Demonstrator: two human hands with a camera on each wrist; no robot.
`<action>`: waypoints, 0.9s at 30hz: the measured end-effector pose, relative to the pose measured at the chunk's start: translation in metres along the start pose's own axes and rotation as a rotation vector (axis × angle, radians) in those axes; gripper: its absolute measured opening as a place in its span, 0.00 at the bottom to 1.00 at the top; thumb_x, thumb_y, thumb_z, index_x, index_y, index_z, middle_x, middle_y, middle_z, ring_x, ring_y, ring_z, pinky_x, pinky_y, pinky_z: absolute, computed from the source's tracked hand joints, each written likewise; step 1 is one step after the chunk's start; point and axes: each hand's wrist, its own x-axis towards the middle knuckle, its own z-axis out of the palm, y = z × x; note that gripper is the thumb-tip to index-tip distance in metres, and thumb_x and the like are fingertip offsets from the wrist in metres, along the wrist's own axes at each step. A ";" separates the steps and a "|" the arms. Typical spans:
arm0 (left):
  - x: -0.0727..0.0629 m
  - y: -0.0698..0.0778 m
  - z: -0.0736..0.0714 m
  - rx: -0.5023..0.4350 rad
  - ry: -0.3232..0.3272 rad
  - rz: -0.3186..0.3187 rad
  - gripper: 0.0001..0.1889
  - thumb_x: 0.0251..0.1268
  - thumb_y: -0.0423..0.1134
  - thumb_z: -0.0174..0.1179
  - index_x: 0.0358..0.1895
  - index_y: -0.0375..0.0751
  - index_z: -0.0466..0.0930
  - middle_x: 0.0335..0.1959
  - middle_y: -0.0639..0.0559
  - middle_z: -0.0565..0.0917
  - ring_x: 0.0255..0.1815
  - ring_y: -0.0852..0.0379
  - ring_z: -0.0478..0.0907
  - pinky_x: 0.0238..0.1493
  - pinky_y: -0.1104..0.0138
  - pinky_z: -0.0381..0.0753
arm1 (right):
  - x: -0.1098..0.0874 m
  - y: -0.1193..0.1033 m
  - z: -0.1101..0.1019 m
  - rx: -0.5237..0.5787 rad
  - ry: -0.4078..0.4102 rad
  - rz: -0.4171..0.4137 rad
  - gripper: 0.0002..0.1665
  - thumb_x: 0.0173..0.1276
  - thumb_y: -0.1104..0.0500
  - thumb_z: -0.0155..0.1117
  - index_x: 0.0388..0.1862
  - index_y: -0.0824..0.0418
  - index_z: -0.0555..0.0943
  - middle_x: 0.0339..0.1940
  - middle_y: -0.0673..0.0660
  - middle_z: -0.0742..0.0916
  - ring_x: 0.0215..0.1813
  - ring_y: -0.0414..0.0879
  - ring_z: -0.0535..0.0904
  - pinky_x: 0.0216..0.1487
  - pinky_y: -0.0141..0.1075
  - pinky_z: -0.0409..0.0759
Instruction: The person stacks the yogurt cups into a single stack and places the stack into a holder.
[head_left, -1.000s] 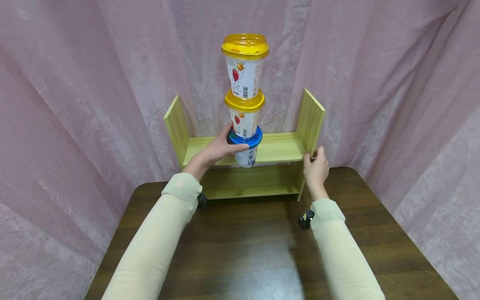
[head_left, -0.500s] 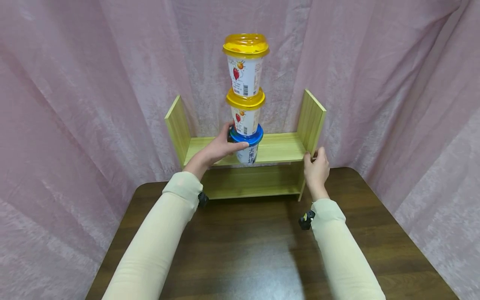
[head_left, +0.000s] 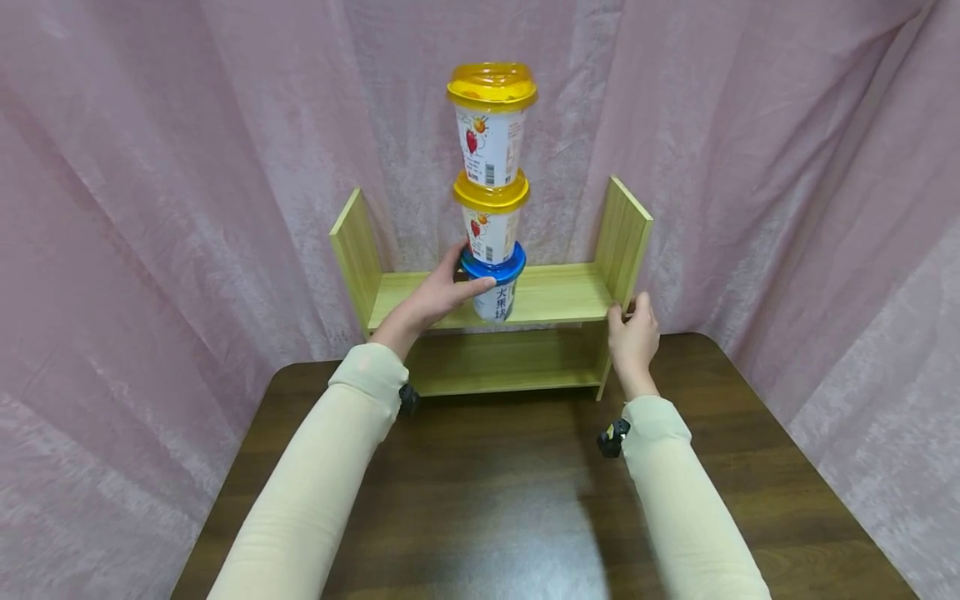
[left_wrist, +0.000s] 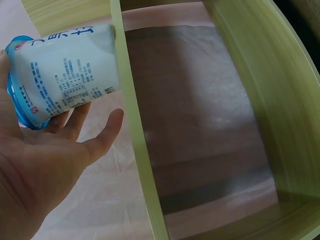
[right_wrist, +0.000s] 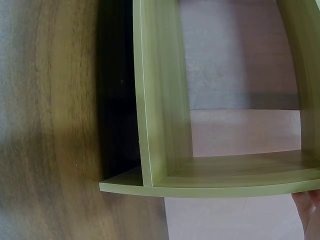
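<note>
Three lidded cups stand stacked in the head view. The lowest is a white cup (head_left: 499, 303) with a blue lid, gripped near its lid by my left hand (head_left: 429, 302). On it sits a yellow-lidded cup (head_left: 491, 235), and a similar yellow-lidded cup (head_left: 491, 142) tops the stack. In the left wrist view the blue-lidded cup (left_wrist: 65, 70) has its base right at the upper board's front edge. My right hand (head_left: 632, 340) holds the right side panel (head_left: 624, 242) of a light wooden shelf; in the right wrist view its fingers (right_wrist: 306, 212) are mostly cut off.
The shelf has an upper board (head_left: 558, 293) and a lower board (head_left: 506, 383) between two side panels, the left panel (head_left: 356, 250) rising as high as the right. It stands on a dark wooden table (head_left: 487, 483), with a pink curtain (head_left: 225, 167) behind.
My left hand has moved the cup stack slightly up in the head view, over the upper board. The right hand stays at the side panel.
</note>
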 end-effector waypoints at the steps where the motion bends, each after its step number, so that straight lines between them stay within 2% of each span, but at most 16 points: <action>1: -0.002 0.003 0.001 -0.003 0.000 0.005 0.49 0.71 0.48 0.64 0.82 0.53 0.38 0.79 0.45 0.55 0.75 0.43 0.60 0.70 0.46 0.66 | 0.000 0.000 0.000 0.002 -0.002 -0.002 0.13 0.73 0.55 0.58 0.38 0.63 0.69 0.37 0.65 0.82 0.43 0.67 0.79 0.44 0.61 0.71; 7: -0.013 0.018 0.005 -0.030 0.010 -0.002 0.47 0.72 0.43 0.63 0.82 0.47 0.39 0.79 0.42 0.54 0.76 0.41 0.59 0.72 0.49 0.65 | -0.001 0.001 -0.001 0.009 -0.012 -0.005 0.13 0.74 0.55 0.58 0.38 0.64 0.69 0.38 0.65 0.82 0.43 0.66 0.80 0.44 0.61 0.71; 16: -0.016 0.019 0.006 -0.024 0.035 -0.006 0.48 0.72 0.45 0.63 0.83 0.49 0.37 0.80 0.42 0.54 0.78 0.43 0.56 0.74 0.50 0.60 | -0.002 0.001 -0.001 0.011 -0.016 -0.005 0.13 0.74 0.55 0.57 0.41 0.64 0.71 0.40 0.65 0.83 0.44 0.66 0.80 0.45 0.61 0.72; 23: -0.002 -0.009 0.009 0.022 0.123 0.016 0.55 0.68 0.57 0.65 0.82 0.58 0.28 0.80 0.44 0.56 0.79 0.48 0.56 0.75 0.51 0.59 | -0.002 0.000 -0.004 0.017 -0.012 -0.003 0.13 0.73 0.55 0.57 0.41 0.64 0.71 0.40 0.66 0.83 0.44 0.66 0.80 0.45 0.61 0.72; 27: -0.007 -0.008 0.012 0.019 0.167 0.015 0.56 0.67 0.60 0.63 0.81 0.59 0.26 0.81 0.43 0.55 0.79 0.47 0.54 0.75 0.49 0.57 | -0.002 0.000 -0.006 0.013 -0.019 0.009 0.13 0.74 0.54 0.57 0.42 0.64 0.71 0.41 0.65 0.84 0.44 0.66 0.80 0.46 0.60 0.72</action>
